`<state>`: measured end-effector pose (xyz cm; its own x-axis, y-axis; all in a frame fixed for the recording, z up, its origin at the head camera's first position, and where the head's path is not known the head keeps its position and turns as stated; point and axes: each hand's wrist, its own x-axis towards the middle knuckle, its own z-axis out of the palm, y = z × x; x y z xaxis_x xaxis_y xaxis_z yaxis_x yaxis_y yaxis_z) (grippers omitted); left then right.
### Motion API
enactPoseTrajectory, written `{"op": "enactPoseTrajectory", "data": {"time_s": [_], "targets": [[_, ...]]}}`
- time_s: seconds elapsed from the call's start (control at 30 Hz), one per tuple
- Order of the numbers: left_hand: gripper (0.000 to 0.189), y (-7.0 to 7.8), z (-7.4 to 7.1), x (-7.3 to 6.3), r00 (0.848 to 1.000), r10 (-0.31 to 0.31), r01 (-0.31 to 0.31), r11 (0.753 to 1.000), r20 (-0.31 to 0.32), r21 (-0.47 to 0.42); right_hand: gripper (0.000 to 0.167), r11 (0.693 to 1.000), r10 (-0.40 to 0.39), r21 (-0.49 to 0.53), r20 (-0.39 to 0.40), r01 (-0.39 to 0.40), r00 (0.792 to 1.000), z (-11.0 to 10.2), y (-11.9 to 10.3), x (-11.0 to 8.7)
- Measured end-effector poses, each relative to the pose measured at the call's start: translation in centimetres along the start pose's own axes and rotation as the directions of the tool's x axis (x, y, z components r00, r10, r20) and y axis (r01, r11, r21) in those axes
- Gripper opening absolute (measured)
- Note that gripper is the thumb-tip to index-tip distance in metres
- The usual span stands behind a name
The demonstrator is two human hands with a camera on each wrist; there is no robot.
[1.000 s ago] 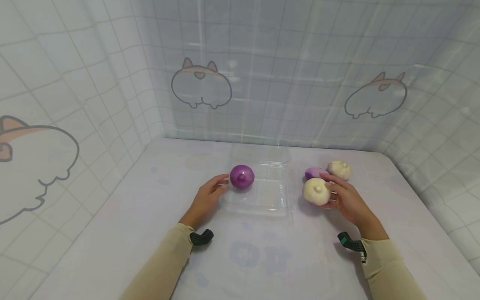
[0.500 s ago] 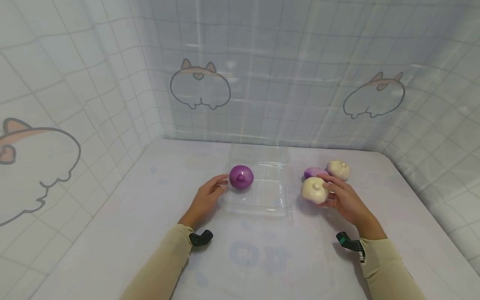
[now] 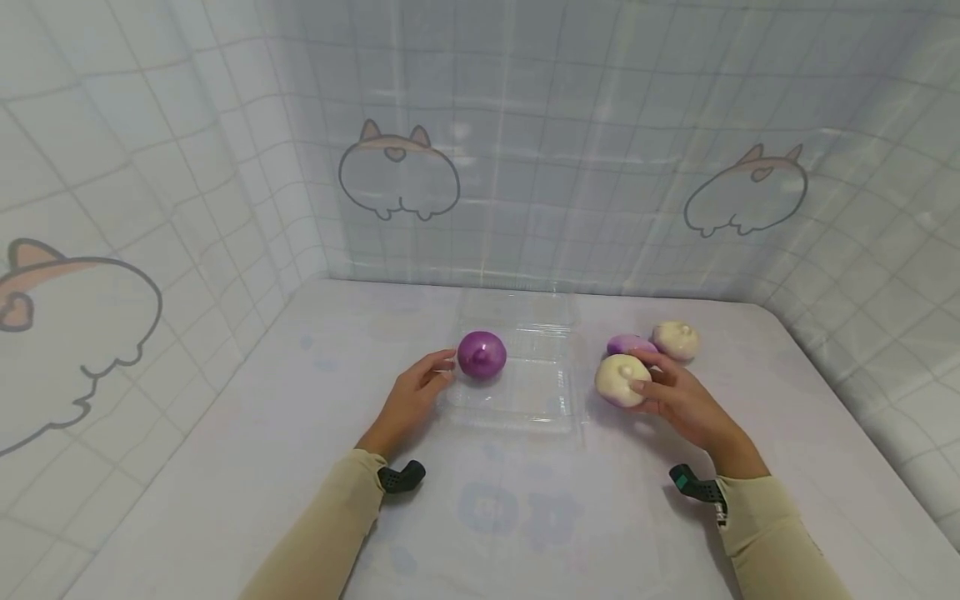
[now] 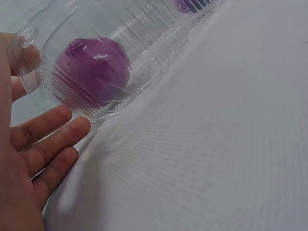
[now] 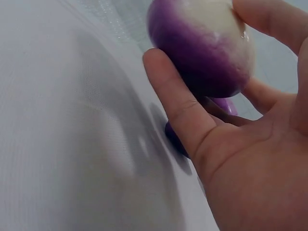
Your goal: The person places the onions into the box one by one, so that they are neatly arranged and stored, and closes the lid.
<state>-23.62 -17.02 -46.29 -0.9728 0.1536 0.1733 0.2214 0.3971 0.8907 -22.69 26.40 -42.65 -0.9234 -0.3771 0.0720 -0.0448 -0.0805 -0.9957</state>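
Note:
My right hand (image 3: pixel 686 408) grips a white-and-purple turnip (image 3: pixel 622 381), with the thumb and fingers around it. The right wrist view has the turnip (image 5: pixel 207 45) above the cloth, its purple side facing down. To the left, a clear plastic clamshell box (image 3: pixel 536 387) lies with its lid folded back, and a round purple onion (image 3: pixel 482 356) sits in its left part. My left hand (image 3: pixel 412 396) is beside the box's left end, fingers relaxed. In the left wrist view its fingertips (image 4: pixel 79 129) are right at the ribbed wall, close to the onion (image 4: pixel 94 70).
Behind the held turnip lie a purple-and-white vegetable (image 3: pixel 628 343), partly hidden, and another whitish turnip (image 3: pixel 677 341). A pale cloth (image 3: pixel 487 533) covers the table. Checked curtains (image 3: pixel 570 150) with cartoon prints stand at the back and both sides.
My right hand has moved slightly left, carrying the turnip a little nearer the box. The left hand and the purple onion stay in place.

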Motion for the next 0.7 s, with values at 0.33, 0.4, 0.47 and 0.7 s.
{"op": "enactPoseTrajectory", "data": {"time_s": [0.33, 0.4, 0.47, 0.7], "targets": [[0.038, 0.0, -0.01, -0.05, 1.0, -0.003, 0.003, 1.0, 0.004, 0.007, 0.048, 1.0, -0.01, -0.005, 0.05, 0.01, 0.999, -0.13, 0.31, 0.02], [0.038, 0.04, -0.03, -0.11, 1.0, -0.005, 0.005, 1.0, 0.004, 0.005, 0.048, 1.0, -0.004, -0.009, 0.044, 0.005, 0.999, -0.15, 0.42, 0.11], [0.038, 0.08, -0.05, -0.15, 1.0, -0.003, 0.003, 1.0, 0.005, 0.002, 0.047, 1.0, -0.002, -0.008, 0.039, 0.002, 0.999, -0.19, 0.56, 0.18], [0.038, 0.23, -0.08, -0.11, 1.0, 0.005, -0.005, 1.0, 0.005, 0.005, 0.046, 0.999, 0.031, -0.017, 0.011, -0.031, 0.999, -0.01, 0.58, 0.31]]}}
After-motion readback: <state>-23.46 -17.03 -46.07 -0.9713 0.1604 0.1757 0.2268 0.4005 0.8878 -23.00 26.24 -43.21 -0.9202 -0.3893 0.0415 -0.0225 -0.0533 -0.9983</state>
